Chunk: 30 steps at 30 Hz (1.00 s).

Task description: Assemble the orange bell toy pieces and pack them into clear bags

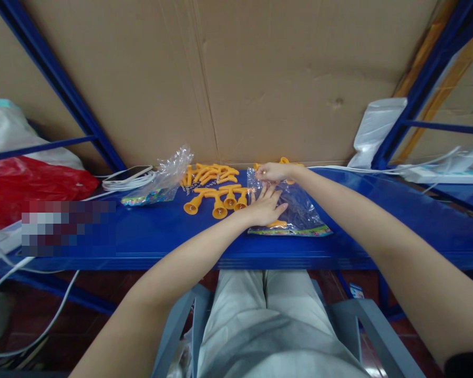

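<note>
My left hand (pixel 266 206) lies with its fingers spread on a clear plastic bag (pixel 299 210) that has a colourful printed strip along its near edge. A small orange plastic piece (pixel 276 223) shows at the bag, by the left thumb. Just beyond, my right hand (pixel 278 171) is closed in a pinch at the bag's far left corner; what its fingers grip is hidden. To the left of the bag sit several orange plastic trumpet-shaped pieces (pixel 219 209) with flared bells. Behind them lies a pile of curved orange pieces (pixel 211 173), with thin chains nearby.
More orange pieces (pixel 284 160) lie behind my right hand. A crumpled clear bag (pixel 161 178), a phone (pixel 131 174) and coiled white cable (pixel 128 184) are at the left of the blue table (pixel 150 236). Cardboard (pixel 228 79) stands behind; blue posts (pixel 59 79) flank it.
</note>
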Each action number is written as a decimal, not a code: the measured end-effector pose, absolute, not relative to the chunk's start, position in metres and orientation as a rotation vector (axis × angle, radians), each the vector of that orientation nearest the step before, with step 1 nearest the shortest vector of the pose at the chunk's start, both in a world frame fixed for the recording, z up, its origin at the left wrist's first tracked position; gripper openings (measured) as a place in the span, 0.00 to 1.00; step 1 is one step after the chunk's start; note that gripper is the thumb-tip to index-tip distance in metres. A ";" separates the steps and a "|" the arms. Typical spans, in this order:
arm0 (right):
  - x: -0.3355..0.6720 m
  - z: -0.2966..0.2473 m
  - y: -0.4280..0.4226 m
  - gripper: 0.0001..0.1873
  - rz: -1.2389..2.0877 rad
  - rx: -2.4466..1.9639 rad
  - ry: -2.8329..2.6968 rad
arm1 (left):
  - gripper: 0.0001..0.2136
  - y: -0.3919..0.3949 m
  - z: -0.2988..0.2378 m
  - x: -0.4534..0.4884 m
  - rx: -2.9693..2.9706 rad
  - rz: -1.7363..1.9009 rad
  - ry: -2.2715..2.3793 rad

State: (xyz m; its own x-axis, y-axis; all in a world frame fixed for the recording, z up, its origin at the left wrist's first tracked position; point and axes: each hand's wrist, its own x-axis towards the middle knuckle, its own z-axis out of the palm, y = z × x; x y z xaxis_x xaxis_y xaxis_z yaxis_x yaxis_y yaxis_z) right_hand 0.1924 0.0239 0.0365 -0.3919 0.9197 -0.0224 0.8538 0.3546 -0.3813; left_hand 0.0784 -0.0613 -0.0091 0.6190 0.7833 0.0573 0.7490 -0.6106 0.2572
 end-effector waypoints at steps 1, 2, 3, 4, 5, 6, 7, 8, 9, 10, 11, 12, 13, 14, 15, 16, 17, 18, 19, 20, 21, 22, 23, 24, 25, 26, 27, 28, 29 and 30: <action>0.193 0.038 0.023 0.08 0.424 -1.597 -2.427 | 0.28 -0.061 -0.009 0.078 2.644 0.240 1.264; 0.195 0.040 0.022 0.08 0.348 -1.600 -2.433 | 0.28 -0.061 -0.009 0.078 2.652 0.237 1.263; 0.196 0.042 0.022 0.08 0.266 -1.610 -2.436 | 0.28 -0.060 -0.009 0.079 2.657 0.235 1.262; 0.198 0.043 0.021 0.09 0.183 -1.620 -2.436 | 0.28 -0.060 -0.009 0.079 2.659 0.235 1.262; 0.200 0.044 0.021 0.09 0.102 -1.629 -2.434 | 0.28 -0.061 -0.009 0.079 2.658 0.235 1.262; 0.203 0.045 0.021 0.09 0.020 -1.640 -2.424 | 0.28 -0.061 -0.009 0.079 2.655 0.235 1.264; 0.205 0.045 0.021 0.10 -0.061 -1.652 -2.403 | 0.28 -0.061 -0.008 0.079 2.650 0.233 1.266; 0.208 0.044 0.021 0.10 -0.134 -1.663 -2.370 | 0.27 -0.062 -0.008 0.079 2.646 0.231 1.269; 0.211 0.042 0.020 0.11 -0.194 -1.673 -2.327 | 0.27 -0.062 -0.007 0.079 2.641 0.228 1.271; 0.214 0.039 0.019 0.12 -0.236 -1.680 -2.275 | 0.27 -0.062 -0.007 0.079 2.636 0.226 1.274; 0.217 0.035 0.018 0.13 -0.263 -1.675 -2.220 | 0.27 -0.062 -0.006 0.079 2.633 0.226 1.277; 0.220 0.031 0.016 0.13 -0.272 -1.657 -2.176 | 0.27 -0.062 -0.006 0.079 2.632 0.229 1.280; 0.223 0.026 0.015 0.14 -0.271 -1.628 -2.139 | 0.27 -0.062 -0.007 0.079 2.634 0.236 1.281; 0.226 0.021 0.013 0.14 -0.267 -1.596 -2.114 | 0.27 -0.062 -0.007 0.080 2.639 0.244 1.282; 0.228 0.016 0.012 0.15 -0.263 -1.575 -2.102 | 0.27 -0.063 -0.008 0.080 2.646 0.253 1.281; 0.231 0.012 0.011 0.16 -0.263 -1.565 -2.105 | 0.27 -0.063 -0.009 0.080 2.656 0.263 1.279; 0.233 0.008 0.010 0.16 -0.265 -1.558 -2.113 | 0.27 -0.063 -0.009 0.080 2.669 0.275 1.275; 0.235 0.005 0.010 0.17 -0.262 -1.557 -2.110 | 0.26 -0.062 -0.009 0.079 2.686 0.293 1.269; 0.237 0.003 0.011 0.17 -0.253 -1.559 -2.102 | 0.26 -0.062 -0.008 0.078 2.704 0.324 1.254; 0.238 0.001 0.011 0.17 -0.241 -1.562 -2.086 | 0.25 -0.060 -0.006 0.077 2.722 0.371 1.229; 0.240 0.001 0.012 0.17 -0.226 -1.567 -2.065 | 0.23 -0.058 -0.003 0.075 2.735 0.430 1.203; 0.240 0.000 0.012 0.17 -0.209 -1.570 -2.048 | 0.21 -0.055 0.001 0.072 2.742 0.502 1.187; 0.241 0.001 0.013 0.18 -0.197 -1.568 -2.038 | 0.19 -0.051 0.006 0.068 2.735 0.577 1.197; 0.241 0.001 0.013 0.18 -0.192 -1.563 -2.035 | 0.17 -0.048 0.010 0.064 2.716 0.642 1.255; 0.242 0.001 0.013 0.18 -0.195 -1.557 -2.034 | 0.16 -0.044 0.015 0.059 2.679 0.702 1.362; 0.242 0.001 0.012 0.18 -0.206 -1.551 -2.036 | 0.15 -0.041 0.019 0.054 2.631 0.741 1.493; 0.243 0.001 0.012 0.18 -0.223 -1.545 -2.040 | 0.14 -0.039 0.022 0.049 2.586 0.751 1.616; 0.244 0.001 0.011 0.19 -0.242 -1.539 -2.046 | 0.14 -0.038 0.024 0.045 2.550 0.729 1.717; 0.245 0.002 0.011 0.19 -0.261 -1.536 -2.051 | 0.14 -0.037 0.025 0.042 2.530 0.674 1.792; 0.246 0.002 0.011 0.19 -0.275 -1.533 -2.054 | 0.15 -0.038 0.025 0.040 2.524 0.587 1.843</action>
State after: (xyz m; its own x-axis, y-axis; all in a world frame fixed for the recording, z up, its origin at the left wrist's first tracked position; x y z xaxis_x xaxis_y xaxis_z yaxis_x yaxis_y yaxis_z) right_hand 0.2458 0.0105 0.0016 -0.1927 0.8176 0.5426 0.9315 0.3263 -0.1609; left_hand 0.0400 -0.0377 0.0250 0.2602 0.9126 0.3153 0.9269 -0.3275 0.1832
